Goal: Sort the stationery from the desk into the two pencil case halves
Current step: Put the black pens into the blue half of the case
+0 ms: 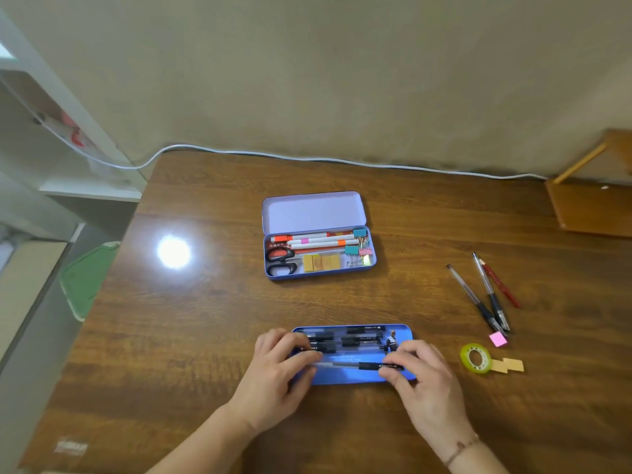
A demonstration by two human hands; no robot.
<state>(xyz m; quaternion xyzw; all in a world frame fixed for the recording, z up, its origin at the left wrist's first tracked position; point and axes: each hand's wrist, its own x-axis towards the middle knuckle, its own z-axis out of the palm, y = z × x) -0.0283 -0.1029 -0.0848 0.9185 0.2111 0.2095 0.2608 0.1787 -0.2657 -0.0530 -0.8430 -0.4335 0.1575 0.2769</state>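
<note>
Glossy blue tin [349, 378], rounded corners, on grained wood [205, 319]

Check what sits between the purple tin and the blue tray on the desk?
Nothing: head view shows only bare wood of the desk between the purple tin and the blue tray, where both hands hold a pen.

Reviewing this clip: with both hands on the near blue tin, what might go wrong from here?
The pen both hands pinch lies apart from the pens already packed; it may roll about. The right hand may overlook the pink sticky note, small beside the tape roll.
</note>
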